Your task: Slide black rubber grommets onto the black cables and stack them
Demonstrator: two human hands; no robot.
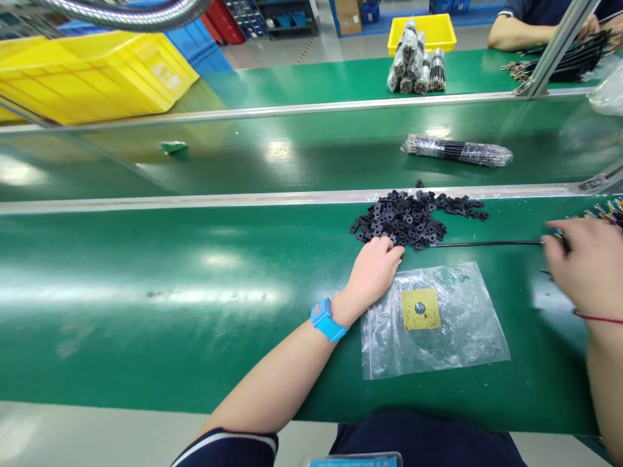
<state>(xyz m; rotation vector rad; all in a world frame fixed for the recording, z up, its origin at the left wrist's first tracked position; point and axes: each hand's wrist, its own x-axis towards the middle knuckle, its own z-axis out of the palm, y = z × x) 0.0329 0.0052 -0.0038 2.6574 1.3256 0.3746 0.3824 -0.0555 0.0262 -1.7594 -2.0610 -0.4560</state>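
My left hand, a blue band at its wrist, rests at the near edge of a heap of small black flat parts with holes. Its fingers are curled, and their tips are hidden among the parts. At the right, my right hand is smeared by motion, its thumb and fingers round a thin black cable that runs left to the heap. Just beyond it lie cables with coloured wire ends. A clear zip bag with a yellow square piece lies between my forearms.
A metal rail borders the green bench at the back. Behind it lie a wrapped cable bundle and a green scrap. Farther off are stacked wrapped bundles, yellow bins, and another person's arm by black cables.
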